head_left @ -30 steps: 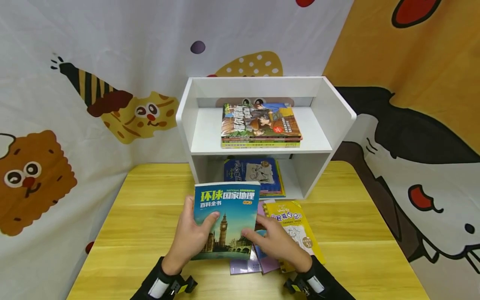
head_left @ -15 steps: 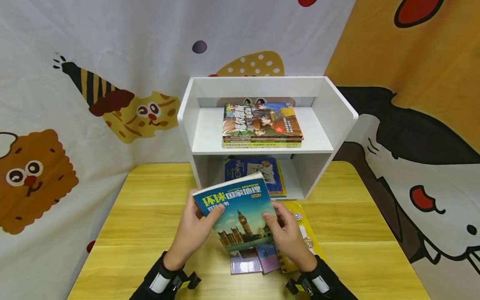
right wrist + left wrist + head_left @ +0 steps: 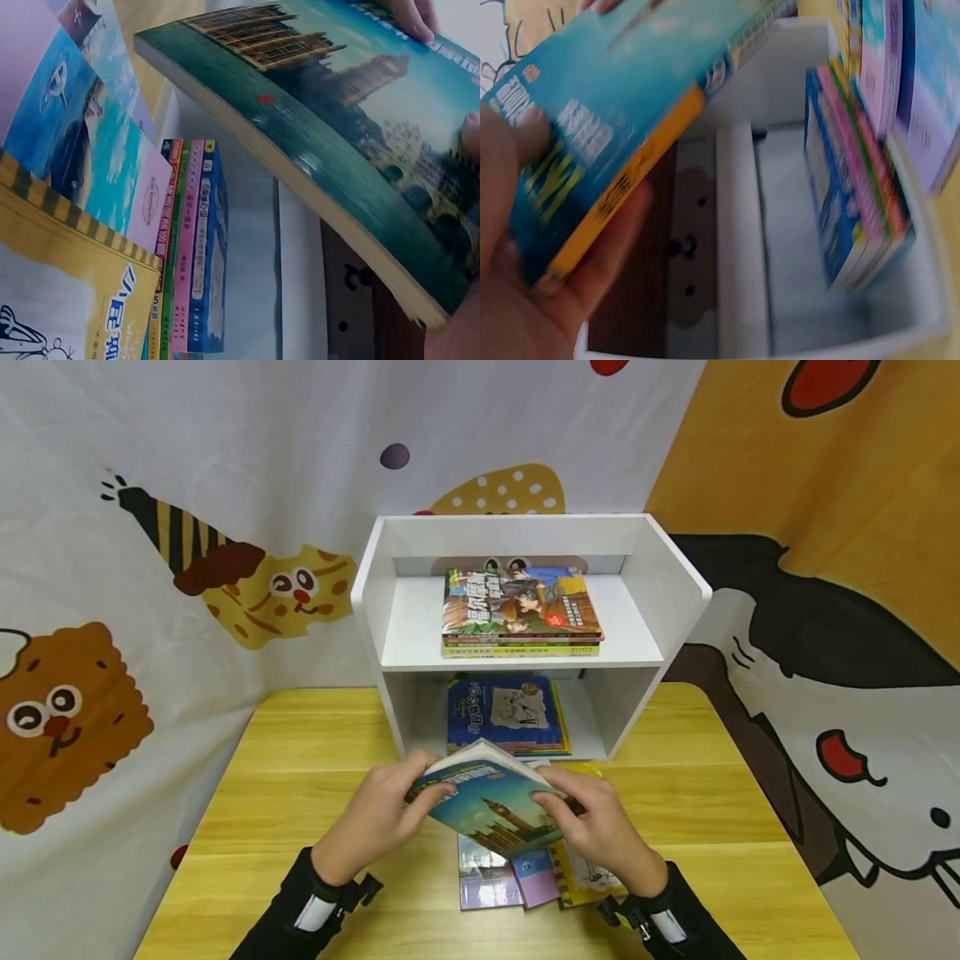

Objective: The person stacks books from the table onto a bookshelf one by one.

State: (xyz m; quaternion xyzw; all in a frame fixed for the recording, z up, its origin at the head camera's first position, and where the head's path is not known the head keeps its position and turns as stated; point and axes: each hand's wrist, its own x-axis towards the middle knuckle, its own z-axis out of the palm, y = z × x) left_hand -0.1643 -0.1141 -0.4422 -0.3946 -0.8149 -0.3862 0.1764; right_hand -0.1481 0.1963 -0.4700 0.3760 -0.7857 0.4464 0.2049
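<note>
Between my two hands is a blue-green geography book (image 3: 487,806) with a clock tower on its cover, tilted over the table. My left hand (image 3: 386,806) grips its left edge, thumb on the cover; in the left wrist view the fingers curl under its orange spine (image 3: 630,184). The right hand (image 3: 596,822) pinches the other side, thumb also on the cover. Below the held book lie purple-edged books (image 3: 487,877) and a yellow comic book (image 3: 588,877), partly hidden by it and the right hand.
A white two-tier shelf (image 3: 630,652) stands at the back of the table (image 3: 315,735). Its upper level carries a stack of books (image 3: 525,606), its lower level a stack topped by a blue book (image 3: 506,706). A cartoon-printed curtain (image 3: 300,443) hangs behind.
Both hands have turned the geography book clockwise and tipped its top edge up, so the page edges now show. More of the blue book on the lower shelf is visible.
</note>
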